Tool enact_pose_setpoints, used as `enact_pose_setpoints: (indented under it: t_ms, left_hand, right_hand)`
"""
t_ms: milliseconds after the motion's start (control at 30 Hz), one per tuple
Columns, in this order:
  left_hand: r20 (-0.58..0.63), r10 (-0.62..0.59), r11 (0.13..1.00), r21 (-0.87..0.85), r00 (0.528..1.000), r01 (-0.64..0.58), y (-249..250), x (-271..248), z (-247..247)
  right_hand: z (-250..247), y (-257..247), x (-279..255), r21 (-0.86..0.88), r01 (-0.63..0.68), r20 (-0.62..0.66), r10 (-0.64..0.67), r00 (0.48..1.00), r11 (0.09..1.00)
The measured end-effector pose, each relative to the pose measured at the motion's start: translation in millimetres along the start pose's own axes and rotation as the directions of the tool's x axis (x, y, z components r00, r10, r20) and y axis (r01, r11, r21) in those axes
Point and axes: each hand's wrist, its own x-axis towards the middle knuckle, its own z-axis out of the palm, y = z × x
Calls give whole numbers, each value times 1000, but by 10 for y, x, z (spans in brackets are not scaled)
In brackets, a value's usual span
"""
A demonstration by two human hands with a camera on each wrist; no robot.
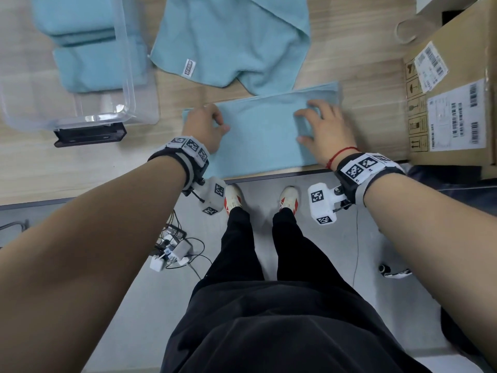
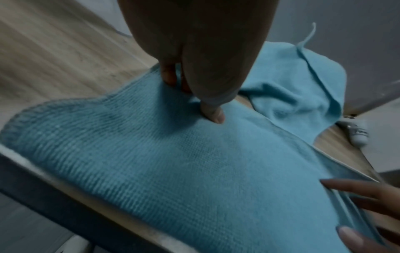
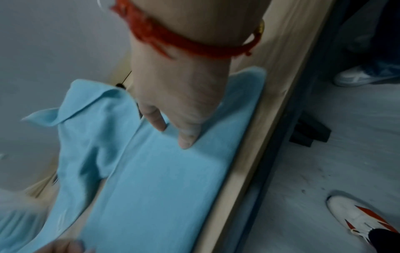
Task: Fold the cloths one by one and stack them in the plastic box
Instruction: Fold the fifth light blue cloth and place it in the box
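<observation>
Folded cloth (image 1: 263,133): light blue strip, flat at the near edge of the table (image 1: 80,162). Left hand (image 1: 205,127): bent fingers and thumb pinch its left end. Right hand (image 1: 322,130): fingers spread straight, pressing its right part. Beyond it, unfolded cloth (image 1: 234,41); white label (image 1: 189,68), writing unreadable. Far left, plastic box (image 1: 126,76) holding stacked cloths (image 1: 80,49). Right, cardboard box (image 1: 451,103) with barcode stickers.

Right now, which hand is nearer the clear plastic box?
Left. The left hand holds the left end of the folded light-blue cloth, beside the clear plastic box; the right hand presses the cloth's right half, farther off, toward the brown cardboard box.
</observation>
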Motion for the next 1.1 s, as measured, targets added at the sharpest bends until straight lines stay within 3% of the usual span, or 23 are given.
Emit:
enact_pose_setpoints:
  t_ms: [133,267,400,533,633,733,900,1000,1100]
  left_hand:
    - [3,13,1000,22,1000,-13,88,-26,-15]
    - [10,162,986,-26,987,-162,387,-173,55]
    - [221,249,958,88,943,-274,631,-375,320]
    - [221,219,935,232,950,-269,655,-503,509]
    - [223,227,932,231,948,-278,683,-493,503]
    - [227,222,929,245,948,-276,694,-492,494]
    - [246,218,948,175,944,-265,709,-491,402]
    - [105,200,979,17,974,-203,599,-509,236]
    - [-33,87,995,-49,996,-88,302,-600,9]
  right_hand:
    - [-83,321,-102,62,-292,-73,296,952,954]
    - [-128,353,-158,209,-468,-41,486,873,859]
    - [-121,261,-210,329,-530,40,550,835,782]
    - [-112,284,-261,268,-545,147,526,838,794]
    - [-160,325,-307,428,-526,189,497,847,735]
    - [-271,299,-362,572,-464,157,465,871,676]
    - [-443,190,-372,622,-345,102,364,926,703]
    - [-545,-28,-325,671,-281,123,270,955,687]
    - [-606,-377,-242,640,-218,127,178,976,737]
